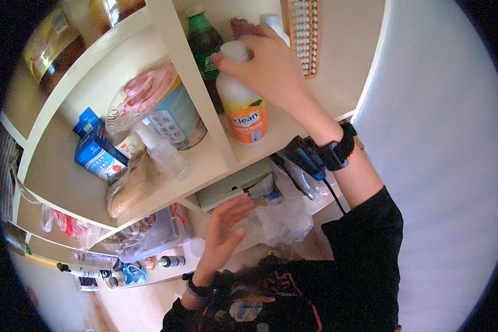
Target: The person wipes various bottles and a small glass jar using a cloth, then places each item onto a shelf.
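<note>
My right hand [269, 66] reaches into the upper shelf compartment, with a dark red fuzzy cloth [245, 27] bunched at its fingers. Its thumb lies beside the white cap of a white plastic bottle [247, 112] with an orange and yellow label; whether it grips the cap cannot be told. The bottle stands upright near the shelf's front edge. Behind it is a dark drink bottle [205, 41] with a green cap. My left hand [226, 226] is lower down, empty, fingers extended, in front of a crumpled clear plastic bag [286, 222].
A wooden abacus [305, 37] leans at the back right. Left of the divider [199, 79] stand a clear spray bottle [166, 153], a large tin [178, 116] and a blue box [99, 153]. Below, a black device [305, 155] trails a cable. A pale wall [440, 166] borders the right.
</note>
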Demonstrator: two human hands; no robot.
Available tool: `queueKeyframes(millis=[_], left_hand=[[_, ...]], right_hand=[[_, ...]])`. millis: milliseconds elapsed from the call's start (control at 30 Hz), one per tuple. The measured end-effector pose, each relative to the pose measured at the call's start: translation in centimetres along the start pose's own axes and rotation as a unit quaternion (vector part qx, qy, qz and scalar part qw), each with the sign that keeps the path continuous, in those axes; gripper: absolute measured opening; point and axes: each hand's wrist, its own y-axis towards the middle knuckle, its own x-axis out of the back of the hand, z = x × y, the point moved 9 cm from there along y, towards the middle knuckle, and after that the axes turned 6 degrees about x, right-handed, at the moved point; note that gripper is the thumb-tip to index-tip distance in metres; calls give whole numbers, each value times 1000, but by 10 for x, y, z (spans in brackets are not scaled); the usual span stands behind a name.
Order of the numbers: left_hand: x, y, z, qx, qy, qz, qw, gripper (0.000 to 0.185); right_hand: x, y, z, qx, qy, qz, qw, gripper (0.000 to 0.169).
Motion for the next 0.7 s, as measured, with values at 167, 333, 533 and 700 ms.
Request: queueKeyframes(millis=[167,333,533,700], left_hand=[[-3,0,5,20,20,-16,999,48],[-5,2,7,28,3,-8,1000,45],[0,-5,11,46,14,-10,999,42],[0,-5,14,45,34,-12,998,41]], right_hand=[[-20,5,1,35,15,-20,999,52],[-9,3,-3,8,29,15,999,49],[20,-46,-5,-19,-37,99,994,37],[-17,-92,12,12,-112,250,962,37]])
